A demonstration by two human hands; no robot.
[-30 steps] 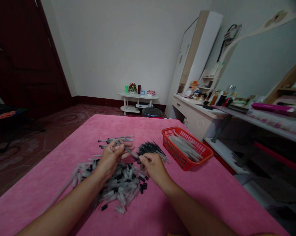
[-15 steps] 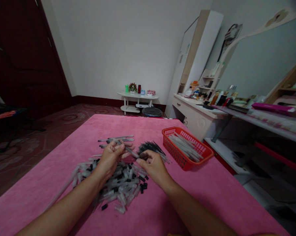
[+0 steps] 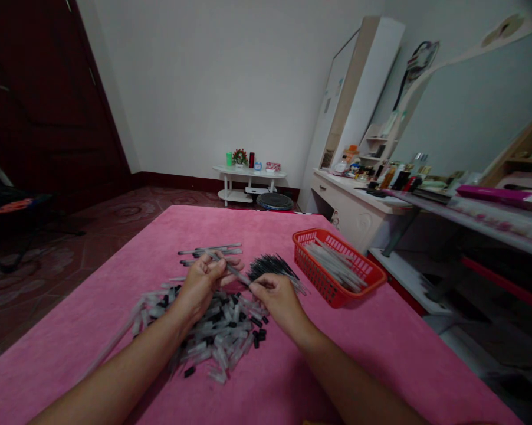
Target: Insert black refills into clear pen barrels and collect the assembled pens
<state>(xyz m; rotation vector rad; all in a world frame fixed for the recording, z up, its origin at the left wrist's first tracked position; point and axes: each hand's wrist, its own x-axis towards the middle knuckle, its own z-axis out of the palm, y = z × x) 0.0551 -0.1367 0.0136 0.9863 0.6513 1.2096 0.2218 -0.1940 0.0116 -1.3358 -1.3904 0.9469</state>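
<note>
My left hand [image 3: 203, 284] is closed around one end of a slim clear pen [image 3: 234, 271], which slants down to the right. The fingertips of my right hand [image 3: 278, 300] pinch its other end. Below both hands lies a loose pile of clear pen caps and small black plugs [image 3: 224, 339]. Just beyond my right hand, thin pen refills with dark ends [image 3: 271, 265] are fanned out in a heap. Several pens [image 3: 217, 250] lie side by side past my left hand.
A red plastic basket [image 3: 314, 276] holding clear pen barrels [image 3: 337, 268] stands at the right of the pink-covered table [image 3: 345, 354]. A crowded dressing table [image 3: 358, 203] is farther right. Against the back wall is a low white stand [image 3: 248, 172].
My right fingers have closed more tightly at the lower end of the pen. Both hands otherwise stay nearly in place, and the whole view has shifted slightly.
</note>
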